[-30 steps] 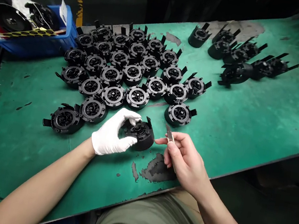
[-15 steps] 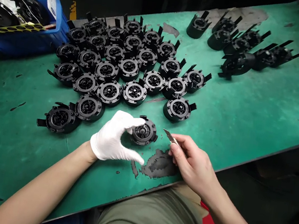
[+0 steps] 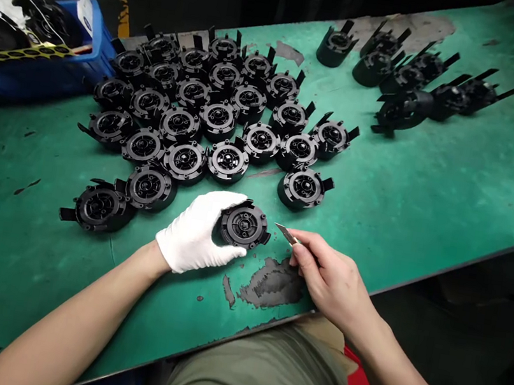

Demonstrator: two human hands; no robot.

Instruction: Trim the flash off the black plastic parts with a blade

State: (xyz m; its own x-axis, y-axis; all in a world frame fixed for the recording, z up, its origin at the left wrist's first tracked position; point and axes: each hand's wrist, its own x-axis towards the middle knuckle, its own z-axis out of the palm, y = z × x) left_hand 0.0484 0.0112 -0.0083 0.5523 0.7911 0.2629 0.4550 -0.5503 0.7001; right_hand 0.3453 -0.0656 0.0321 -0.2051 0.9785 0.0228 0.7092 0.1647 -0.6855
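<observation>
My left hand (image 3: pixel 200 232), in a white glove, is wrapped round the left side of a round black plastic housing (image 3: pixel 245 225). The thumb lies along its near side and the fingers along its far side. This housing has a ringed, ribbed top face with small tabs on its rim. Bare and a little to the right, my right hand (image 3: pixel 329 274) grips a small craft knife (image 3: pixel 286 233) between thumb and forefinger. Its blade points up and left towards the housing, without touching it.
Many similar black housings (image 3: pixel 184 161) stand close together beyond my hands. Another group (image 3: pixel 375 65) with upright prongs stands at the back right. A blue bin (image 3: pixel 81 57) with black parts sits at the back left. The green table (image 3: pixel 467 205) has worn dark patches.
My left hand's thumb and fingers have closed round the black housing, where they were spread apart over and beside it before. The right hand with the knife has hardly moved.
</observation>
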